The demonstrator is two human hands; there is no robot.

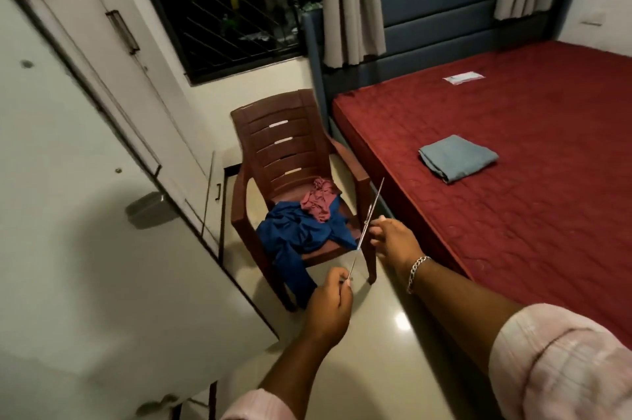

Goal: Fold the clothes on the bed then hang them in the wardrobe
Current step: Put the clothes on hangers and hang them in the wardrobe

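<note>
Two hands hold one thin metal hanger (367,219) seen edge-on above the floor, just in front of the chair. Left hand (330,303): fingers curled round the lower end of the hanger, thumb on top. Right hand (393,240): fingertips pinch the hanger near its middle; a chain bracelet (416,270) sits on that wrist. Both forearms emerge from rolled pale pink sleeves (561,365).

Folded grey-blue garment (456,157) — lies flat on the red mattress (533,180), near the edge closest to the chair and well apart from both hands. A small white packet (463,78) lies nearer the blue headboard (441,19).

Brown plastic chair (290,176) — stands beside the bed's corner, under the barred window (236,9). On its seat: a crumpled blue garment (301,234) hanging over the front edge, with a crumpled pink garment (319,199) lying on top of it toward the back.

White wardrobe door (85,231) stands open along the left edge of the view. Grey curtains (349,2) hang behind the headboard.
</note>
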